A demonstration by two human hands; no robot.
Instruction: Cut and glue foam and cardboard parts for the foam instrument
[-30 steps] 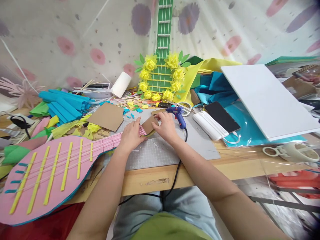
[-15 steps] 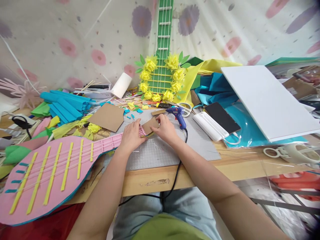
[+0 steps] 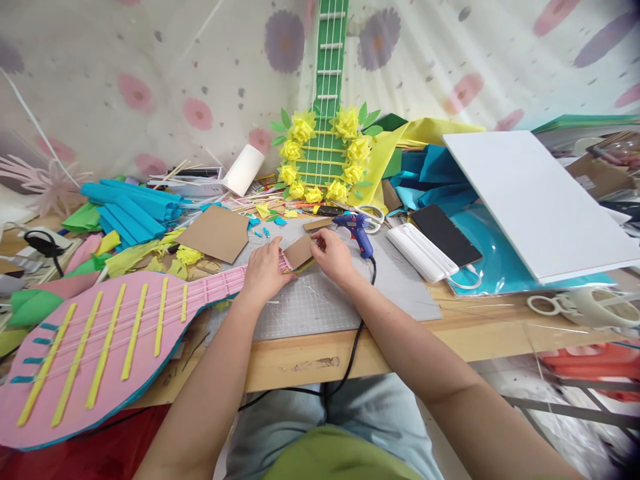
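A pink paper lute (image 3: 107, 353) with yellow strips and thin strings lies across the left of the table, its neck reaching toward the middle. My left hand (image 3: 265, 270) is closed around the end of that neck. At the neck's tip sits a small brown cardboard piece (image 3: 299, 253). My right hand (image 3: 333, 255) pinches the right edge of this cardboard between thumb and fingers. Just beyond my right hand rests a blue glue gun (image 3: 355, 230), and a narrow cardboard strip (image 3: 317, 225) lies beside it. Beneath both hands is a grey cutting mat (image 3: 320, 310).
A green lute with yellow paper flowers (image 3: 323, 157) stands at the back. Cardboard (image 3: 215, 235) and blue crepe paper (image 3: 133, 207) lie left. To the right are a white power bank (image 3: 420, 252), a black phone (image 3: 445, 233), a white board (image 3: 545, 207) and scissors (image 3: 370, 217).
My right hand has shifted very slightly along the cardboard's right edge. My left hand and the pink lute stay almost where they were.
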